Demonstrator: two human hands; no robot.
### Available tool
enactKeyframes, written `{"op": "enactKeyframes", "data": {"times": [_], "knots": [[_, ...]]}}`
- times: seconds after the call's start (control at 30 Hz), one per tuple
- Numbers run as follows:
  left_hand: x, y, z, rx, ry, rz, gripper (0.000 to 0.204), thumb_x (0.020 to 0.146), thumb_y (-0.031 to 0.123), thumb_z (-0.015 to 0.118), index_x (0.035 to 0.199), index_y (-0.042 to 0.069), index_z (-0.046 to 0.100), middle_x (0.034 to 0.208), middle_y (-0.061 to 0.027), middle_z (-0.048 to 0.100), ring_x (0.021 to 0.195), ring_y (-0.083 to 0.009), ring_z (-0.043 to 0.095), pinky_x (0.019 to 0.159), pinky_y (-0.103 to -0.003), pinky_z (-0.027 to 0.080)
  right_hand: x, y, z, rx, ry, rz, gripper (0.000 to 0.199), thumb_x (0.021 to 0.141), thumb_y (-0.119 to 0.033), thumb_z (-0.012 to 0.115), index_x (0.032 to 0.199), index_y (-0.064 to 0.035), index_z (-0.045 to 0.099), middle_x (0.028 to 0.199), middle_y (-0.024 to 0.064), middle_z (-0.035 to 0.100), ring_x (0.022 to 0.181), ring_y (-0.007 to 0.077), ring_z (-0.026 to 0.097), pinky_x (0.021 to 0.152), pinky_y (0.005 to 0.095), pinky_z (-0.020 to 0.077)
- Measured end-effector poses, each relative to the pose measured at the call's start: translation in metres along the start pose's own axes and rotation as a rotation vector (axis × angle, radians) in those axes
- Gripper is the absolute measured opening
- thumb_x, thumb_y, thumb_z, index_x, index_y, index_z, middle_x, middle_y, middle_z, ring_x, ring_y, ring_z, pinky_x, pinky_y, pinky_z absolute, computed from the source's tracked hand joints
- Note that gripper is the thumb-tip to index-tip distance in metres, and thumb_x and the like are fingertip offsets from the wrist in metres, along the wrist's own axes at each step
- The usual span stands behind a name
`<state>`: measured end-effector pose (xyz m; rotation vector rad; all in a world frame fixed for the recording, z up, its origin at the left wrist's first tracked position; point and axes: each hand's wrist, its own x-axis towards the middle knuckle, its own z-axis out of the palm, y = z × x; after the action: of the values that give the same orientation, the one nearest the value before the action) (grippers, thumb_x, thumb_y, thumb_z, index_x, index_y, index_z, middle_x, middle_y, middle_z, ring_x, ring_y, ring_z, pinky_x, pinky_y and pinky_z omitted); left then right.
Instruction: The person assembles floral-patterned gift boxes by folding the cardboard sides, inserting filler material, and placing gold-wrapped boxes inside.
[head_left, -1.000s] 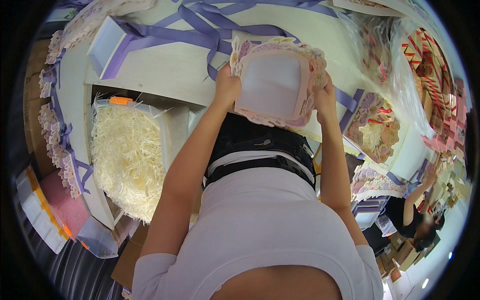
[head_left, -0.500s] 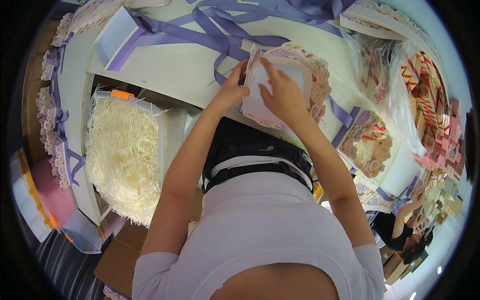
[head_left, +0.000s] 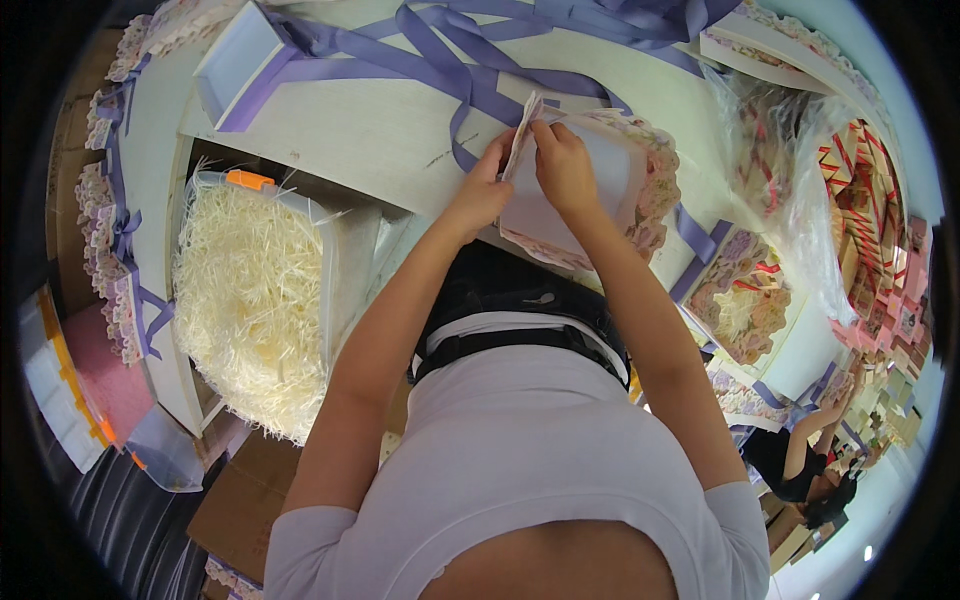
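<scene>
A floral cardboard box [head_left: 655, 190] with scalloped edges and a pale inside lies on the table before me. My left hand [head_left: 484, 194] grips its left wall from the outer side, fingers closed. From the inner side, my right hand [head_left: 565, 168] pinches the same wall near its far end. Both hands meet close together at that upright panel, and their fingertips are partly hidden. Just beyond the box, loose purple ribbon [head_left: 485, 95] runs across the table.
A bin of cream shredded filler [head_left: 250, 300] stands at my left, below the table top [head_left: 350, 140]. An open white and purple box [head_left: 235, 75] sits far left. At right are a filled floral box [head_left: 745, 295], clear plastic wrap [head_left: 800, 230] and a co-worker [head_left: 790, 465].
My right hand has moved from over the box's inside to its left wall, and its pointing finger has closed there. That wall now stands up between both hands.
</scene>
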<state>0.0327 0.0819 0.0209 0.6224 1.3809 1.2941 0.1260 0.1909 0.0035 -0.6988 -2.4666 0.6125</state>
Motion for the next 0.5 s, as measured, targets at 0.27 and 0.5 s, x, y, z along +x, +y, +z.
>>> {"op": "enactKeyframes", "data": {"times": [0.27, 0.5], "knots": [[-0.002, -0.012, 0.011, 0.185, -0.036, 0.098, 0.074, 0.065, -0.011, 0.032, 0.135, 0.004, 0.015, 0.136, -0.0135, 0.023, 0.127, -0.0225, 0.02, 0.103, -0.029, 0.014, 0.011, 0.026, 0.02, -0.039, -0.108, 0.144, 0.037, 0.071, 0.004, 0.049, 0.106, -0.0054, 0.039, 0.072, 0.0178, 0.057, 0.063, 0.0355, 0.057, 0.053, 0.0405, 0.0461], [0.001, -0.001, 0.004, 0.092, -0.108, -0.044, 0.08, 0.062, -0.008, 0.038, 0.137, 0.008, 0.012, 0.137, -0.0105, 0.022, 0.127, -0.0213, 0.021, 0.101, -0.029, 0.02, -0.011, 0.009, 0.03, 0.219, 0.075, 0.16, 0.038, 0.075, 0.001, 0.047, 0.111, -0.0047, 0.036, 0.075, 0.0209, 0.057, 0.068, 0.038, 0.057, 0.056, 0.0423, 0.046]]}}
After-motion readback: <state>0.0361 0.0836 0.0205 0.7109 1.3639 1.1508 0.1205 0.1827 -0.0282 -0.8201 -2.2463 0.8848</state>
